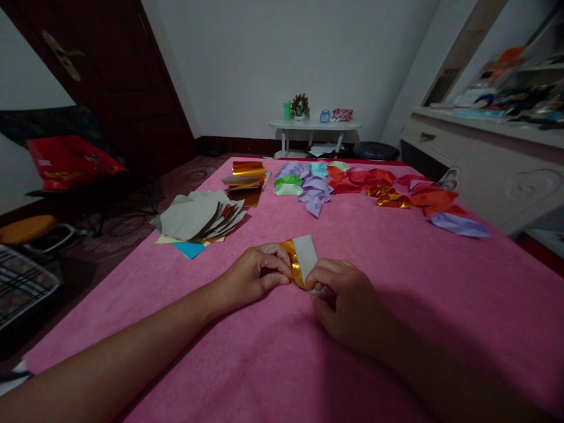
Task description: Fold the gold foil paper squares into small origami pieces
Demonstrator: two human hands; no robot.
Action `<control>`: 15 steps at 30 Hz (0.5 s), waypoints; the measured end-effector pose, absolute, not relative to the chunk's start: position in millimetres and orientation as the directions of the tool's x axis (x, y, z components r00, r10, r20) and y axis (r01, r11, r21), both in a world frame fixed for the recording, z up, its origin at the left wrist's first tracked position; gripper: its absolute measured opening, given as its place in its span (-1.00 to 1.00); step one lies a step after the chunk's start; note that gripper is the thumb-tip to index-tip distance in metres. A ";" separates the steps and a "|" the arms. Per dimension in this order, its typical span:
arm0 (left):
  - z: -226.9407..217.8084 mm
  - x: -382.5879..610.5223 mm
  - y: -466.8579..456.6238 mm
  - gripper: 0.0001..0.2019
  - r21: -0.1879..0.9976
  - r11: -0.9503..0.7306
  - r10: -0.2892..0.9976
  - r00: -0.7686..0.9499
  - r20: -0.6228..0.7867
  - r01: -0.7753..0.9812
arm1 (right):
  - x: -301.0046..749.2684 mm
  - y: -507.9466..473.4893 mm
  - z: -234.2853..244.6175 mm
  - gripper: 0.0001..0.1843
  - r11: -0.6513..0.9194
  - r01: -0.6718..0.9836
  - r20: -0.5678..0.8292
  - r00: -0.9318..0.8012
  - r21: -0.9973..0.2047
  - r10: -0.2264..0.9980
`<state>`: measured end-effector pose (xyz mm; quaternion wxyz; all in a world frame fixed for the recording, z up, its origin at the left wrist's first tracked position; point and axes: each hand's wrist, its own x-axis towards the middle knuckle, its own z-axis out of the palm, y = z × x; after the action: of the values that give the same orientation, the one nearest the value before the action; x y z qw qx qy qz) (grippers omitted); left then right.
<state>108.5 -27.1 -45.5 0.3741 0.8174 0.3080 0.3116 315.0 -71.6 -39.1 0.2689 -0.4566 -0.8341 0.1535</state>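
Note:
Both of my hands are on one small sheet of gold foil paper [306,251], low over the pink cloth in the middle. Its shiny gold side shows as a folded strip on the left; the pale grey back faces up on the right. My left hand [259,271] pinches the gold end between thumb and fingers. With curled fingers and thumb, my right hand [346,296] grips the near right edge and hides that corner. The pink-covered table [264,358] lies beneath both hands.
Left of centre lies a stack of grey-backed sheets [189,216], with folded gold papers [245,179] behind it. Folded purple papers [315,191], red papers [374,176] and gold papers [390,197] spread along the far side. A white cabinet [480,164] stands to the right.

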 end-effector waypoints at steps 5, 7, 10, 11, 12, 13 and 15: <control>-46.0 109.2 -27.3 -0.93 0.807 -0.517 0.756 0.596 0.272 0.287 | 316.1 -70.0 -41.0 -0.87 0.541 0.665 0.320 -0.436 -0.516 0.841; -46.2 110.0 -26.9 -0.94 0.804 -0.507 0.772 0.579 0.263 0.310 | 316.0 -69.7 -41.6 -0.87 0.524 0.670 0.313 -0.421 -0.525 0.852; -45.0 112.5 -26.8 -0.91 0.790 -0.512 0.780 0.568 0.263 0.337 | 315.1 -69.4 -41.9 -0.87 0.490 0.685 0.290 -0.395 -0.540 0.872; -44.2 113.6 -27.0 -0.90 0.783 -0.515 0.782 0.565 0.263 0.349 | 314.8 -69.3 -42.0 -0.87 0.478 0.690 0.283 -0.386 -0.543 0.878; -43.3 114.7 -27.5 -0.89 0.775 -0.518 0.785 0.561 0.263 0.363 | 314.6 -69.4 -42.1 -0.87 0.467 0.697 0.277 -0.376 -0.544 0.884; -42.5 115.8 -28.0 -0.88 0.766 -0.521 0.788 0.557 0.262 0.377 | 314.6 -69.5 -42.3 -0.87 0.459 0.703 0.273 -0.369 -0.543 0.888; -41.3 117.6 -28.9 -0.87 0.750 -0.522 0.797 0.547 0.258 0.407 | 314.5 -69.8 -43.0 -0.86 0.448 0.715 0.271 -0.357 -0.537 0.894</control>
<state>117.6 -28.9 -41.3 0.3223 0.8182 0.3677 0.3024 314.5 -69.8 -43.0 0.2704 -0.4986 -0.8068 0.1656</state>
